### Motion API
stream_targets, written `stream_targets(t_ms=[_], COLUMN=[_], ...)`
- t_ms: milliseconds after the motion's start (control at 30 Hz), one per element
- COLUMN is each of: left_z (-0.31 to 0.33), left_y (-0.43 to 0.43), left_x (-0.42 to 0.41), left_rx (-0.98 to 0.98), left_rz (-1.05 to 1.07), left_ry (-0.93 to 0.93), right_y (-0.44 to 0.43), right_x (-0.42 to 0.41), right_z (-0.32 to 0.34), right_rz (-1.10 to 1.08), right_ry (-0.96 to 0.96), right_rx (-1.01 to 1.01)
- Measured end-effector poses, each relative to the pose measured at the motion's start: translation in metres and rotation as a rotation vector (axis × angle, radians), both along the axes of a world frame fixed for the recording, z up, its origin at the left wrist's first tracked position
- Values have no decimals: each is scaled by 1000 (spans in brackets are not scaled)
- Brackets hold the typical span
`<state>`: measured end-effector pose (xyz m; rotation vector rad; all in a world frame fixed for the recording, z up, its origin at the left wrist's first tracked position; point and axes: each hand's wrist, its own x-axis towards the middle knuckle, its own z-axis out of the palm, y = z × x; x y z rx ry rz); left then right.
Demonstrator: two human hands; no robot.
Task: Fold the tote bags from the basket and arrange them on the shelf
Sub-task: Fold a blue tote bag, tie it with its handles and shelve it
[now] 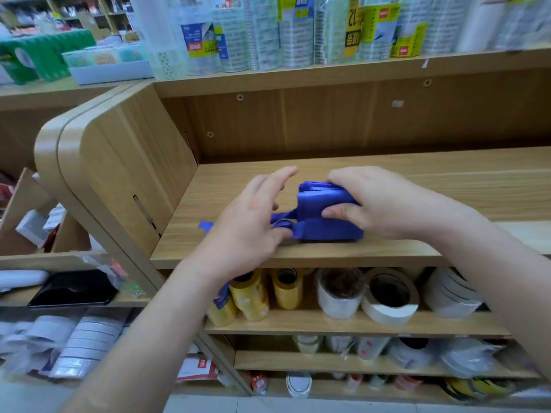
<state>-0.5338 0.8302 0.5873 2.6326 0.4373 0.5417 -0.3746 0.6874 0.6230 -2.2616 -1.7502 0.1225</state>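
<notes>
In the middle of the picture a blue cloth tote bag (325, 225), folded into a small fat bundle, sits on the light brown wooden shelf (417, 186), close to its front edge. The right hand (378, 201) grasps the bundle: its fingers curl over the top and its thumb presses on the front side. The left hand (250, 225) is just to the left of the bundle with its fingers spread out and straight, so it grasps nothing. The long blue straps (281, 219) stick out of the bundle toward the left hand, and one end pokes out past the hand on the left. The basket is not in the picture. I think the bag is almost done (only the loose straps need tucking in). Things could go wrong here. If the right hand lets go too soon, the puffy bundle may pop open. The bundle is also near the edge, so a push or a tug on a strap could slide it off, down toward the yellow tape rolls (253, 293) and white tape rolls (387, 296) in the lower middle of the picture.
</notes>
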Motion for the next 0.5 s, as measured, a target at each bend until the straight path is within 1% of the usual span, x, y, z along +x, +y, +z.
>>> stream_targets(t_ms=[67, 100, 167, 200, 233, 333, 367, 433, 500], left_z=[10, 13, 17, 17, 16, 7, 4, 1, 4], left_y=[10, 15, 24, 27, 29, 30, 28, 22, 18], left_x=[-12, -18, -30, -35, -39, -43, -41, -35, -29], left_rx=[14, -19, -147, -270, -441, -1045, -1178, -1342, -1433], left_rz=[33, 50, 49, 18, -22, -89, -91, -75, -9], left_ry=[122, 159, 164, 132, 64, -297, -399, -521, -598], right_y=[-8, -12, -18, -20, -21, -24, -24, -27, -29], right_x=[8, 11, 14, 15, 15, 18, 18, 18, 17], right_z=[3, 3, 3, 2, 0, -4, -5, -7, -9], right_rz=[-27, -40, -66, -76, -78, -63, -60, -52, -35], right_ry=[-29, -47, -67, -81, -111, -174, -163, -127, -58], right_rx=[-3, -5, -37, -56, -61, -10, 10, 44, 91])
